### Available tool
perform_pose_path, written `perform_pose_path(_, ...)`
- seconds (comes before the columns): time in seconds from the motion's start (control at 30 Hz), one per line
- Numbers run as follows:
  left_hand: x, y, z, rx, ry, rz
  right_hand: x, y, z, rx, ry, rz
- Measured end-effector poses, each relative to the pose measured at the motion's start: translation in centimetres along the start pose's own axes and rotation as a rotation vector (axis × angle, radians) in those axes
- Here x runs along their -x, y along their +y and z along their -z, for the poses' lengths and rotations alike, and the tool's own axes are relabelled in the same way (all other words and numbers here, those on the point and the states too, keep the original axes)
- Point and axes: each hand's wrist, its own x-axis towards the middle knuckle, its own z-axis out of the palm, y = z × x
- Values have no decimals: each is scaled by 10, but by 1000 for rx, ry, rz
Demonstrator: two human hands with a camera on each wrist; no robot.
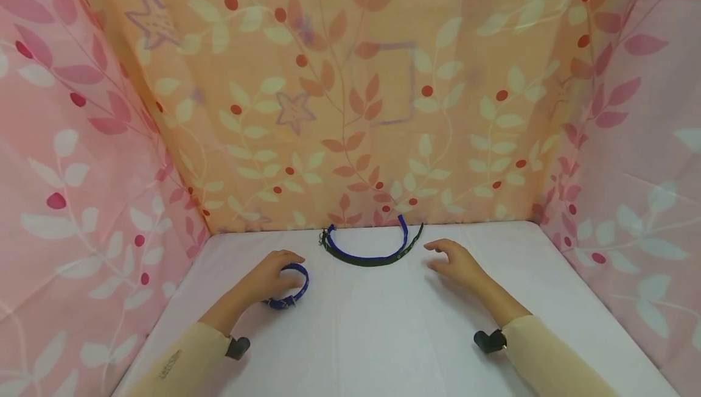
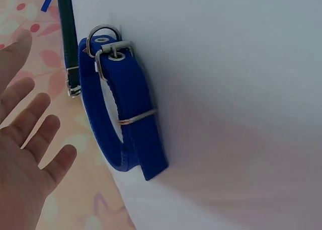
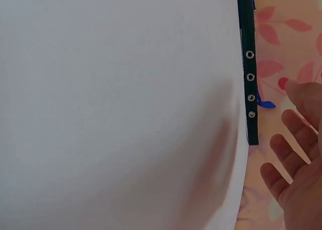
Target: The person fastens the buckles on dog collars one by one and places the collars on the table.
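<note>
A blue collar (image 1: 282,304), buckled into a ring, stands on its edge on the white table beside my left hand (image 1: 269,278). The left wrist view shows its metal buckle (image 2: 114,51), D-ring and keeper loop, with the left fingers (image 2: 43,134) spread and apart from it. Farther back, a dark green collar (image 1: 364,262) lies unfastened in a wide curve, a blue strap (image 1: 406,235) along its inner side. My right hand (image 1: 457,263) hovers near the green collar's eyelet end, fingers loosely bent and holding nothing. Several metal eyelets (image 3: 250,77) show in the right wrist view.
The table (image 1: 361,336) has a white cover. An orange patterned curtain (image 1: 339,80) hangs behind its far edge, with pink patterned curtains (image 1: 66,172) along both sides. A black wrist device (image 1: 238,347) sits at each sleeve cuff.
</note>
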Motion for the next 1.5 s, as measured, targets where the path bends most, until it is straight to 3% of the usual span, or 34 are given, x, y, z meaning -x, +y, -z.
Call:
perform_pose_path(0.37,-35,6,2,26,25,-14,-30,8,6,6,-3,-39)
perform_pose_path(0.57,-48,5,-2,87,19,30,-43,15,3,28,-52,4)
perform_pose_path(0.7,-60,2,-6,111,10,9,-49,19,1,28,-75,11)
perform_pose_path(1.03,-86,1,-9,151,28,91,-66,27,1,24,-42,-61)
perform_pose_path(1.3,-107,6,-16,145,12,14,-75,39,-7,49,-33,-86)
perform_pose_path(1.5,-114,-1,-24,142,42,78,-79,42,-18,58,-44,-93)
